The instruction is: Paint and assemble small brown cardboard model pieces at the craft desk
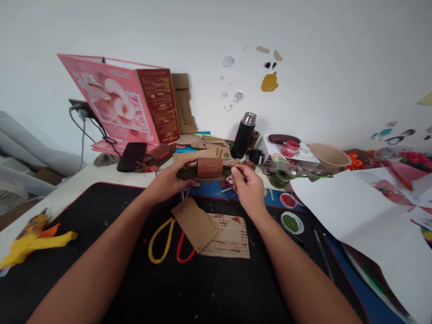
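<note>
Between my hands is a small craft model with a reddish-brown box-like middle [209, 167] and dark greenish ends, raised above the back of the mat. My left hand [170, 182] grips its left end, thumb below and fingers behind. At the right end, my right hand [248, 186] has thumb and fingertips pinched together on the model's edge. Below the model lie a plain cardboard piece [195, 225] and a paint-streaked corrugated piece [232, 236], partly overlapping. Scissors with one yellow handle [161, 240] and one red handle sit under the cardboard, their blades mostly hidden.
A yellow glue gun [37, 238] lies at the left of the black mat [162, 292]. Behind are a phone [132, 156], a pink box [118, 103] and a black flask [243, 135]. Red paint [288, 200] and green paint [292, 222] stand right, beside white paper [354, 211].
</note>
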Motion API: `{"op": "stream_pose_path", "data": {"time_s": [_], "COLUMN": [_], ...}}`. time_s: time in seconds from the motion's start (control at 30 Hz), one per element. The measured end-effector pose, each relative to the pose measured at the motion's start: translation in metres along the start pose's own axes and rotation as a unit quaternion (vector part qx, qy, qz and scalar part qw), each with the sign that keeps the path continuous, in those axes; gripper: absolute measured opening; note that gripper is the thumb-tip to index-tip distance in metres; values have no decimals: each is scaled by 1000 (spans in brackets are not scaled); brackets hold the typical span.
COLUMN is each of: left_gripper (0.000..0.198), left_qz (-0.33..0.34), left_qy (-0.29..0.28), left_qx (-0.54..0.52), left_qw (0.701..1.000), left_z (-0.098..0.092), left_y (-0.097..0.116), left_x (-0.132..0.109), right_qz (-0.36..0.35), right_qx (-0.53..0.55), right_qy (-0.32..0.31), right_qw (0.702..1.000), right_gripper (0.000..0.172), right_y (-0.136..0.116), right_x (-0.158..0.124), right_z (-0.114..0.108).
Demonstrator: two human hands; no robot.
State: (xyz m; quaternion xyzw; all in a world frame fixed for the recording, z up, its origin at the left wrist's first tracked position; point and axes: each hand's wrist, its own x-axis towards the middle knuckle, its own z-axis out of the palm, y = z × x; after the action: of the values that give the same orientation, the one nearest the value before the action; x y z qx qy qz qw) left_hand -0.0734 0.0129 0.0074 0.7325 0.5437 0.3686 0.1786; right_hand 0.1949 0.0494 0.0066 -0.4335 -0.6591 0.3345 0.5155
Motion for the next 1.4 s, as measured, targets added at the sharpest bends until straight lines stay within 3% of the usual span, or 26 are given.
{"op": "stream_pose_path", "data": {"time_s": [0.13, 0.27, 0.47, 0.6, 0.73, 0.97, 1.4], "left_gripper": [81, 91, 97, 83, 72, 78, 75], "left_qz": [-41, -66, -91, -80, -71, -58, -6], "left_qy": [-23, -70, -114, -142, -147, -143, -150], "left_qx": [-57, -92, -90, -37, 25, 20, 1], "left_qw": [997, 991, 985, 986, 986, 988, 989], "left_z": [-6, -9, -12, -15, -17, -17, -17], "left_y": [-6, -11, 2, 14, 19, 21, 18], "left_x": [1, 0, -1, -1, -2, -3, -6], "right_qz": [8, -40, -88, -112, -122, -119, -73], "right_qx": [18, -42, -160, -220, -272, -377, -396], "right_qy": [25, 35, -18, -73, -126, -211, -225], "right_qw": [999, 998, 983, 966, 946, 894, 887], "right_gripper": [36, 30, 22, 18, 17, 17, 18], "right_y": [-2, -6, -11, -11, -9, -10, -10], "right_x": [3, 3, 6, 10, 10, 3, 1], "right_z": [-4, -8, -16, -19, -19, -15, -7]}}
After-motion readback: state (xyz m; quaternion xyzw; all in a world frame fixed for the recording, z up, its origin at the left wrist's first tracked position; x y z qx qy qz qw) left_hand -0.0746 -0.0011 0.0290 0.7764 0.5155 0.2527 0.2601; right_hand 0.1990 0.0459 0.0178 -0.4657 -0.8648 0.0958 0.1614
